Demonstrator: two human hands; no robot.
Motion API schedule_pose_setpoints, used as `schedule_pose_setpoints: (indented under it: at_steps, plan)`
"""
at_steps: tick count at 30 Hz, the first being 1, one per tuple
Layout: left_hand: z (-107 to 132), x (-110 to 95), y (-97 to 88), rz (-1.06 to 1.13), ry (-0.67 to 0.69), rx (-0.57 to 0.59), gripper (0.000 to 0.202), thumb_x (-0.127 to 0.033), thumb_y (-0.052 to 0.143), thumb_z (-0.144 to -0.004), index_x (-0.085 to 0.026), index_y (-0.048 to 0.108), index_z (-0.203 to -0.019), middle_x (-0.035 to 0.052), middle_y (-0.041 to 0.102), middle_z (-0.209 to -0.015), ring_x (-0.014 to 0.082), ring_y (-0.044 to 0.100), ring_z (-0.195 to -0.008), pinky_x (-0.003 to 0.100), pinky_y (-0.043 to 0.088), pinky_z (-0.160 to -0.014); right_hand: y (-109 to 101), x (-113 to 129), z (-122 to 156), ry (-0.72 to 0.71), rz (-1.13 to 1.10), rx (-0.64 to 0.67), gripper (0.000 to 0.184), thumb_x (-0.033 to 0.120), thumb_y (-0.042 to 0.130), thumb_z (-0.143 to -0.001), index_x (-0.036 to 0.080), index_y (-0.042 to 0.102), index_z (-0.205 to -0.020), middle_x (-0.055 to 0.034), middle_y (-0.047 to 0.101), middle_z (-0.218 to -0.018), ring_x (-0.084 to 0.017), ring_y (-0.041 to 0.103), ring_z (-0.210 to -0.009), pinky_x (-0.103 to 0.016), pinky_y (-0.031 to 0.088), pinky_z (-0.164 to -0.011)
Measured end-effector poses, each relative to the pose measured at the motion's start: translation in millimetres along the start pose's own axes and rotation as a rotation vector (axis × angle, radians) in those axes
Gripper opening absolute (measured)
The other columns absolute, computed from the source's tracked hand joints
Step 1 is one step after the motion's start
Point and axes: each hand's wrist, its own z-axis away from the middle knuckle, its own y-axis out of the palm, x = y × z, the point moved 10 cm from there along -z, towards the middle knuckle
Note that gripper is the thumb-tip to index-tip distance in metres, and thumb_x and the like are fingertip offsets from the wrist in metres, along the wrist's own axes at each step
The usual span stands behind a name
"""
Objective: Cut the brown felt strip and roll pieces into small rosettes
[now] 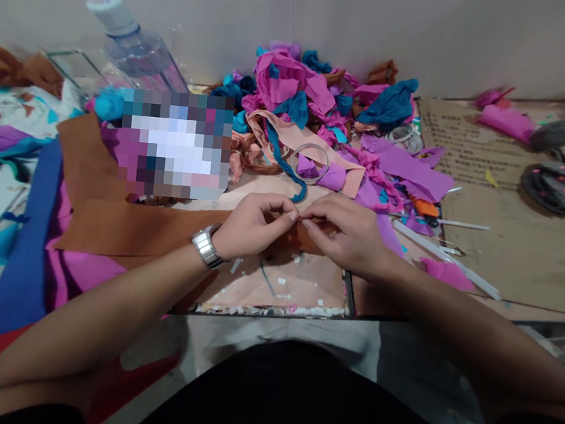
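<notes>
Lying on the near side of the bottle (145,58), the brown strip (147,228) ran rightward to the left hand (256,226) and right hand (350,231), each pinching its edge between closed thumb and forefinger, tips nearly meeting. Crumpled scraps (293,84) lay right of the bottle, cardboard (520,259) farther right.

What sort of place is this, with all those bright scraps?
It looks like a craft workspace, though I can't be sure. There's a pile of crumpled, colorful scraps, a long brown strip and a flat piece of cardboard.
</notes>
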Motion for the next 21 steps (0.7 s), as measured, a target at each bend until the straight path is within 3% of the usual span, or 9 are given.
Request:
schedule_pose_setpoints:
  at_steps: [10,16,21]
  plan:
    - [2,-12,-3.1,-0.176,0.097,-0.062,0.023,-0.033,0.058,-0.098,-0.016,0.069,-0.088,0.0012,0.068,-0.079,0.0133,0.058,-0.071,0.026,0.045,-0.069,0,-4,-1,0.057,0.003,0.012,0.007,0.018,0.063,-0.094,0.022,0.067,-0.099,-0.0065,0.074,-0.094,-0.020,0.070,-0.090,-0.034,0.056,-0.079]
    - [5,-22,-3.7,-0.273,0.197,-0.105,0.021,-0.032,0.059,-0.099,-0.017,0.069,-0.089,0.0043,0.072,-0.087,0.0164,0.063,-0.080,0.030,0.048,-0.078,3,-8,-1,0.094,-0.046,0.027,0.005,0.019,0.063,-0.093,0.022,0.065,-0.096,-0.0058,0.070,-0.093,-0.020,0.067,-0.090,-0.036,0.055,-0.080]
    - [7,-30,-3.4,-0.341,0.245,-0.118,0.020,-0.030,0.057,-0.100,-0.018,0.069,-0.089,0.0034,0.069,-0.082,0.0174,0.061,-0.079,0.032,0.047,-0.078,2,-15,-1,0.156,-0.121,-0.020,0.007,0.018,0.066,-0.091,0.023,0.067,-0.095,-0.0073,0.063,-0.103,-0.022,0.063,-0.099,-0.040,0.055,-0.084]
